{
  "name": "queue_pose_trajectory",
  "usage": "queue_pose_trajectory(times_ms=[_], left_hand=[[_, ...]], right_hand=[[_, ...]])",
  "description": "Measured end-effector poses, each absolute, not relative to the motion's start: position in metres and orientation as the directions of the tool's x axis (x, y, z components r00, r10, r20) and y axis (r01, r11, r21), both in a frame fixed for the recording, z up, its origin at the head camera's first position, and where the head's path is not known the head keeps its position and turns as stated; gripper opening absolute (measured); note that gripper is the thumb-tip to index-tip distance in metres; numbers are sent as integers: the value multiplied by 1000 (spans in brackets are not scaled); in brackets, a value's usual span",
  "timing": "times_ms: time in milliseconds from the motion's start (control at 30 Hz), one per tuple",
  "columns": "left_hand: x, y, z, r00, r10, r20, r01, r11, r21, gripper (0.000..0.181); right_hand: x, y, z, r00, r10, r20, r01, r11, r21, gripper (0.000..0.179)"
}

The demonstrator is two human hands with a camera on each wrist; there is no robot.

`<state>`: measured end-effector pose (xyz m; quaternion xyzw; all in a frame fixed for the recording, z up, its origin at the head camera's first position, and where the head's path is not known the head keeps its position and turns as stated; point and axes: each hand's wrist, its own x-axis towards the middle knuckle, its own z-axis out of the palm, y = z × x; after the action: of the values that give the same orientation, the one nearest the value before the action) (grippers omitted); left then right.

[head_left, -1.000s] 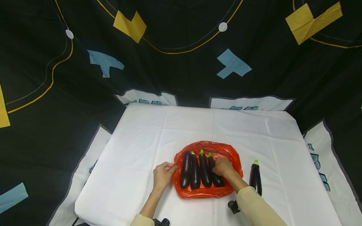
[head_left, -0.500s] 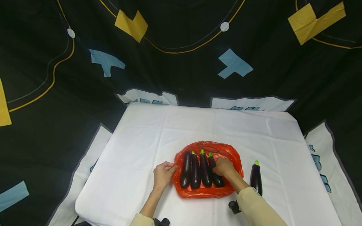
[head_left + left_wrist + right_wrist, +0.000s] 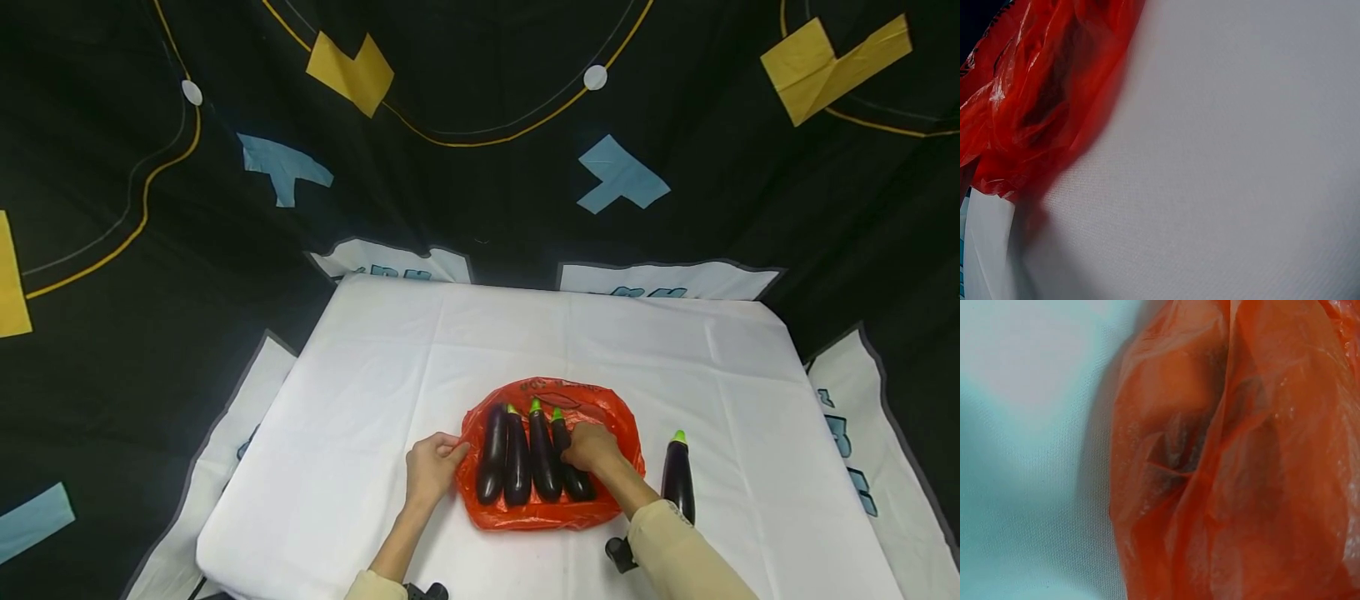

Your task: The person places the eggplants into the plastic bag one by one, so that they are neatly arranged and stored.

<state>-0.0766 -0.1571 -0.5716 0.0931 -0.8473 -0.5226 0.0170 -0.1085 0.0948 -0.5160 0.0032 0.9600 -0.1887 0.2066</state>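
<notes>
Several dark purple eggplants [image 3: 517, 467] with green tips lie side by side in an open red plastic bag [image 3: 551, 518] on the white-covered table. At the bag's left edge, my left hand [image 3: 431, 468] pinches the plastic between thumb and fingers. My right hand [image 3: 592, 447] reaches inside from the right, fingers curled at the upper part of the rightmost eggplant [image 3: 578, 485] there; its fingertips are hidden. The left wrist view has the bag's crumpled side [image 3: 1054, 100] at upper left. Thin red plastic [image 3: 1266, 462] fills much of the right wrist view, dark shapes showing through.
Another eggplant [image 3: 678, 475] lies on the table [image 3: 757, 400] right of the bag, partly behind the right sleeve [image 3: 678, 546]. A black curtain [image 3: 480, 208] with yellow and blue tape hangs behind and beside the table.
</notes>
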Motion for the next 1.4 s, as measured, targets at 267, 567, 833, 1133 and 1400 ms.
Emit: queue_pose_trajectory(times_ms=[267,567,833,1133,1400], left_hand=[[-76,-157,-572,-982,-177,-64,-136,434,890,11],[-77,-157,-573,-982,-180,-56,-130,435,891,10],[-76,-157,-572,-983,-178,-51,-125,431,894,10],[-75,-156,-570,-981,-184,-62,-137,429,893,10],[-74,-159,-571,-981,-185,-61,-137,432,892,11]], right_hand=[[-110,95,-516,-911,-65,-407,90,932,-352,24],[-110,96,-515,-911,-56,-409,104,927,-360,26],[-110,100,-506,-918,-56,-393,95,931,-353,27],[-110,115,-485,-944,-45,-328,114,886,-450,38],[-102,157,-455,-967,43,-250,186,789,-586,28]])
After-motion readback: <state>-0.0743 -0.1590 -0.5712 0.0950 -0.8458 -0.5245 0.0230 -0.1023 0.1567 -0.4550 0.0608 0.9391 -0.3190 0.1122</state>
